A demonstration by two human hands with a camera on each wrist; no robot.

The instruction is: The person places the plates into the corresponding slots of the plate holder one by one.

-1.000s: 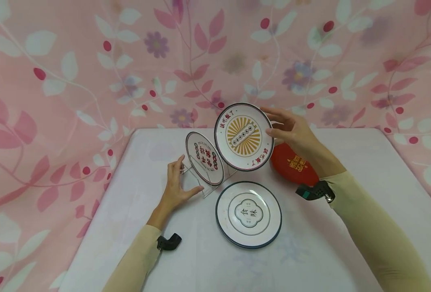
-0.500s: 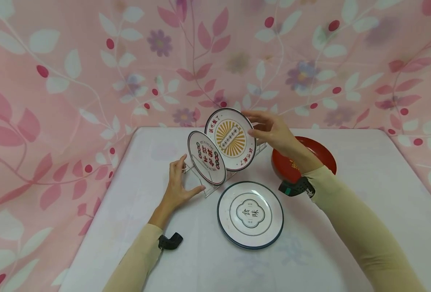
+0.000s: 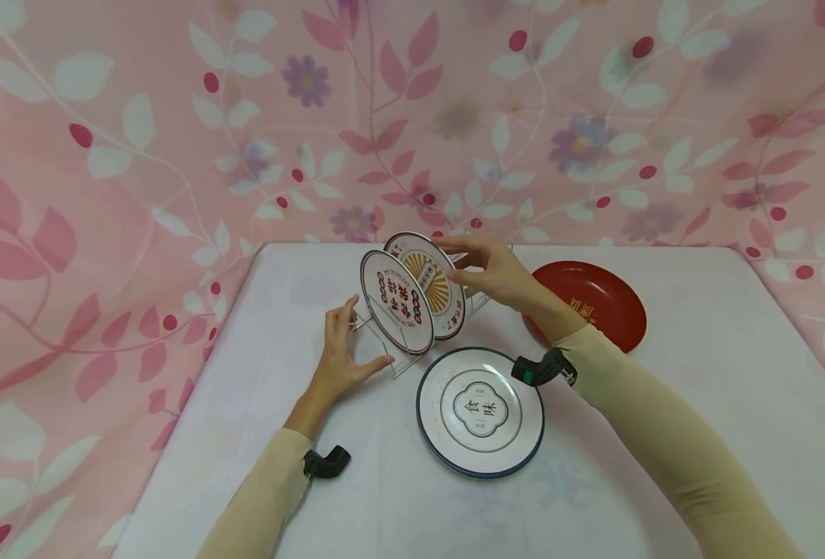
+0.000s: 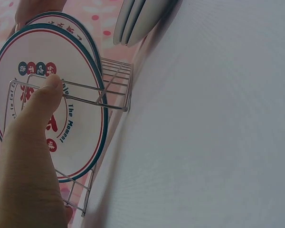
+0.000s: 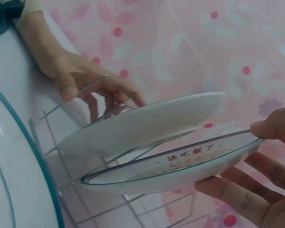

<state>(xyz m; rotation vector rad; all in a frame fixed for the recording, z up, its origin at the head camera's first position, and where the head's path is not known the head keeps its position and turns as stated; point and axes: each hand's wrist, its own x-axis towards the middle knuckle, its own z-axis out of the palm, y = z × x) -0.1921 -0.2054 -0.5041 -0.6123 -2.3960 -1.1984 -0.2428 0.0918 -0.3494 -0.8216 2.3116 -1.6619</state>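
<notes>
A white plate with red print [image 3: 396,301] leans upright in the wire dish rack [image 4: 111,107]. Behind it, my right hand [image 3: 492,272] pinches a second white plate with a yellow sunburst [image 5: 180,175], thumb on its face and fingers at its back. This plate's lower edge is down among the rack wires; whether it touches them cannot be told. My left hand [image 3: 335,353] holds the rack's near left end, with the thumb [image 4: 50,90] against a front wire and fingers round the side. The front plate partly hides the sunburst plate in the head view.
A blue-rimmed white plate [image 3: 454,446] lies face up on the white table [image 3: 636,466], in front of the rack. To the right is a red plate [image 3: 618,299] with gold characters, partly behind the right forearm. A pink floral cloth [image 3: 580,78] hangs behind the table.
My right hand has moved the sunburst plate left and down into the rack, behind the red-printed plate. More of the red plate now shows. The left hand has stayed at the rack.
</notes>
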